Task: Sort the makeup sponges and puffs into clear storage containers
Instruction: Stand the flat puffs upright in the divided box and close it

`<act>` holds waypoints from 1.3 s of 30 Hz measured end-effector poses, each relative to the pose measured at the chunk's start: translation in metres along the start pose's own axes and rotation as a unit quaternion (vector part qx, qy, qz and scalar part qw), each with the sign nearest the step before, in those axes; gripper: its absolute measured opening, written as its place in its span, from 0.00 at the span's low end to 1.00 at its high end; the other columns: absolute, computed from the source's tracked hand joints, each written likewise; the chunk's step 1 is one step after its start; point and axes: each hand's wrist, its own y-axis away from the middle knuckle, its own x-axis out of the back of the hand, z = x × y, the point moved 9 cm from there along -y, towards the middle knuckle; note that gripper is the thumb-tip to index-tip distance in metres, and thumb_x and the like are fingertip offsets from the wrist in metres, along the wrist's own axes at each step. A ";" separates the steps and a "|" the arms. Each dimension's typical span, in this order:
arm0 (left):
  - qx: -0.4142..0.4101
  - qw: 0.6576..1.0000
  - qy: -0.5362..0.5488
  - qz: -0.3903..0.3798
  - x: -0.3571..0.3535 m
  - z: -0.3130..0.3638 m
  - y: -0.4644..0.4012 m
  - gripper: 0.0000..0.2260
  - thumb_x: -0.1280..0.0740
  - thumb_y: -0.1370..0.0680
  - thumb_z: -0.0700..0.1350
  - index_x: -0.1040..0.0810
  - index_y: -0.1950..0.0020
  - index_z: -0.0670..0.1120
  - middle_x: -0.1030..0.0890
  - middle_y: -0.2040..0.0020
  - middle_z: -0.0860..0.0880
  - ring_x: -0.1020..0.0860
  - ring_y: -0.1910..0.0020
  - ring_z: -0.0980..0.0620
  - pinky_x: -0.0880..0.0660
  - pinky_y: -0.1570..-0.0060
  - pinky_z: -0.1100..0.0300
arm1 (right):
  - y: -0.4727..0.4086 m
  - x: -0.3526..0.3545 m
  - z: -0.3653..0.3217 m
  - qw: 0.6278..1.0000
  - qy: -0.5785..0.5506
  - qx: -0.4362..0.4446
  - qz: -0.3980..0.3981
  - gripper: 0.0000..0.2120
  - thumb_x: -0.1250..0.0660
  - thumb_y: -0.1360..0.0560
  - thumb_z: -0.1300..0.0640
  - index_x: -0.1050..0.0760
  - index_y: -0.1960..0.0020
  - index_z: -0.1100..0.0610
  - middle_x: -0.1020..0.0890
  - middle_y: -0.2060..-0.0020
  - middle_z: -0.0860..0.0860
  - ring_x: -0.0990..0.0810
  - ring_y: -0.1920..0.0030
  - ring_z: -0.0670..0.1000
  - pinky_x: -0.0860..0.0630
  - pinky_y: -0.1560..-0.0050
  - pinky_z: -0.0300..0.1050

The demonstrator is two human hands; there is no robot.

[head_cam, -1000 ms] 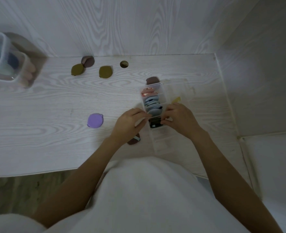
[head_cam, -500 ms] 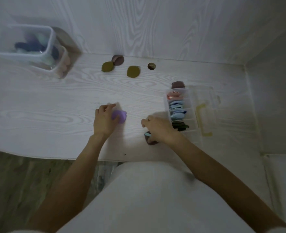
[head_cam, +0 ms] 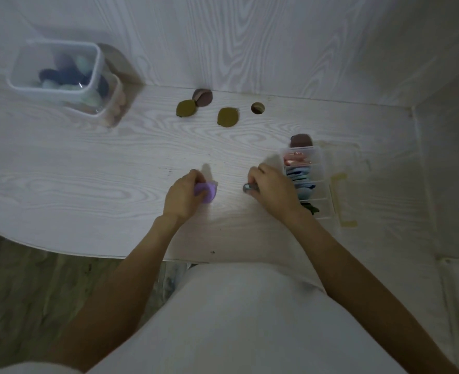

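Sitting at the far left of the white wood-grain table, a tall clear tub holds dark blue and pale green sponges, with a second clear container of pinkish ones pressed against its right side. Further right, near the back wall, lie two olive puffs, a brown puff touching the first, and a round hole in the tabletop. Nearer the table's front edge, the left hand is curled around a purple puff, fingers closed on it. Just to its right, the right hand is closed over a dark puff, only its edge showing. That hand's wrist partly covers the clear divided organizer, whose compartments hold pink, blue and dark puffs; another brown puff rests against its far end.
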 end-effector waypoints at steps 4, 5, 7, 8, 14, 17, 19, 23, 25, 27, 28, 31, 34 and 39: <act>-0.021 0.994 0.103 0.009 0.016 0.028 0.007 0.09 0.28 0.28 0.44 0.24 0.50 0.48 0.20 0.58 0.53 0.21 0.60 0.55 0.27 0.62 0.65 | 0.015 0.048 0.025 0.981 -0.146 -0.076 0.105 0.10 0.29 0.30 0.54 0.27 0.57 0.58 0.23 0.62 0.51 0.26 0.62 0.51 0.30 0.64 0.46; -0.035 0.988 0.149 0.014 0.021 0.043 0.010 0.10 0.27 0.28 0.44 0.24 0.50 0.50 0.20 0.58 0.55 0.22 0.60 0.59 0.28 0.62 0.70 | 0.026 0.060 0.034 0.972 -0.172 -0.092 0.134 0.09 0.28 0.30 0.55 0.26 0.56 0.58 0.22 0.61 0.50 0.25 0.61 0.50 0.29 0.62 0.45; -0.072 0.974 0.214 0.022 0.031 0.075 0.019 0.10 0.27 0.28 0.43 0.22 0.49 0.50 0.19 0.58 0.56 0.22 0.60 0.62 0.28 0.64 0.72 | 0.050 0.081 0.048 0.960 -0.182 -0.096 0.187 0.08 0.28 0.30 0.56 0.23 0.54 0.57 0.19 0.58 0.48 0.24 0.59 0.46 0.28 0.59 0.39; -0.098 0.967 0.235 0.014 0.030 0.095 0.023 0.08 0.28 0.28 0.42 0.21 0.50 0.50 0.19 0.57 0.56 0.22 0.59 0.61 0.27 0.64 0.71 | 0.067 0.090 0.056 0.957 -0.174 -0.101 0.208 0.07 0.29 0.29 0.56 0.22 0.53 0.57 0.19 0.57 0.48 0.25 0.59 0.45 0.28 0.59 0.37; -0.260 0.944 0.185 -0.087 -0.031 0.191 0.060 0.08 0.31 0.26 0.41 0.19 0.48 0.47 0.19 0.53 0.53 0.22 0.58 0.57 0.25 0.60 0.68 | 0.159 0.087 0.105 0.950 -0.137 -0.199 0.196 0.07 0.33 0.25 0.56 0.23 0.48 0.56 0.21 0.56 0.52 0.25 0.60 0.51 0.31 0.59 0.42; -0.315 0.943 0.083 -0.066 -0.058 0.209 0.073 0.09 0.35 0.26 0.50 0.18 0.51 0.50 0.18 0.57 0.53 0.22 0.62 0.56 0.29 0.59 0.69 | 0.187 0.079 0.112 0.940 -0.169 -0.223 0.193 0.05 0.34 0.25 0.57 0.24 0.49 0.54 0.20 0.56 0.49 0.24 0.62 0.49 0.29 0.61 0.38; -0.320 0.946 0.023 -0.044 -0.073 0.211 0.077 0.10 0.34 0.27 0.54 0.18 0.53 0.51 0.17 0.59 0.53 0.20 0.62 0.55 0.30 0.59 0.68 | 0.201 0.076 0.115 0.935 -0.181 -0.231 0.197 0.04 0.32 0.26 0.58 0.24 0.51 0.54 0.21 0.59 0.47 0.24 0.64 0.46 0.31 0.63 0.31; -0.335 0.940 -0.063 0.018 -0.085 0.212 0.080 0.06 0.30 0.29 0.50 0.17 0.57 0.49 0.17 0.63 0.49 0.21 0.64 0.48 0.33 0.63 0.65 | 0.211 0.069 0.113 0.938 -0.185 -0.219 0.192 0.03 0.31 0.26 0.57 0.24 0.52 0.52 0.22 0.60 0.45 0.25 0.62 0.46 0.33 0.63 0.30; -0.359 0.930 -0.077 0.033 -0.086 0.216 0.080 0.11 0.35 0.27 0.54 0.18 0.59 0.49 0.17 0.64 0.50 0.21 0.65 0.49 0.30 0.67 0.65 | 0.209 0.064 0.110 0.942 -0.191 -0.206 0.186 0.04 0.31 0.27 0.58 0.23 0.52 0.52 0.21 0.59 0.45 0.25 0.61 0.45 0.33 0.62 0.28; -0.385 0.918 -0.081 0.040 -0.090 0.218 0.080 0.13 0.38 0.26 0.55 0.18 0.59 0.49 0.18 0.63 0.51 0.21 0.63 0.50 0.25 0.67 0.62 | 0.204 0.060 0.107 0.945 -0.196 -0.193 0.175 0.05 0.29 0.28 0.58 0.22 0.53 0.52 0.21 0.57 0.47 0.24 0.60 0.44 0.34 0.62 0.27; -0.396 0.914 -0.080 0.040 -0.091 0.218 0.080 0.13 0.38 0.26 0.55 0.19 0.59 0.48 0.18 0.63 0.51 0.21 0.62 0.49 0.24 0.68 0.59 | 0.202 0.057 0.106 0.948 -0.194 -0.190 0.167 0.05 0.29 0.29 0.58 0.21 0.53 0.51 0.22 0.56 0.47 0.24 0.60 0.44 0.34 0.62 0.28; -0.412 0.907 -0.075 0.044 -0.091 0.218 0.078 0.13 0.39 0.26 0.53 0.22 0.60 0.46 0.21 0.63 0.49 0.23 0.63 0.49 0.27 0.67 0.61 | 0.195 0.050 0.100 0.956 -0.172 -0.184 0.151 0.05 0.28 0.30 0.58 0.21 0.54 0.53 0.23 0.56 0.49 0.26 0.59 0.45 0.32 0.60 0.33; -0.404 0.912 -0.064 0.040 -0.090 0.214 0.074 0.14 0.40 0.26 0.56 0.23 0.59 0.46 0.22 0.59 0.48 0.24 0.61 0.50 0.30 0.67 0.62 | 0.187 0.045 0.092 0.967 -0.141 -0.169 0.129 0.06 0.28 0.30 0.61 0.21 0.54 0.55 0.23 0.57 0.51 0.26 0.60 0.46 0.29 0.59 0.41; -0.417 0.902 -0.095 0.052 -0.093 0.218 0.078 0.19 0.43 0.23 0.57 0.19 0.62 0.48 0.21 0.62 0.50 0.23 0.66 0.51 0.36 0.69 0.66 | 0.178 0.038 0.079 0.985 -0.034 -0.147 0.086 0.05 0.31 0.30 0.64 0.22 0.55 0.57 0.21 0.60 0.54 0.24 0.59 0.56 0.27 0.63 0.48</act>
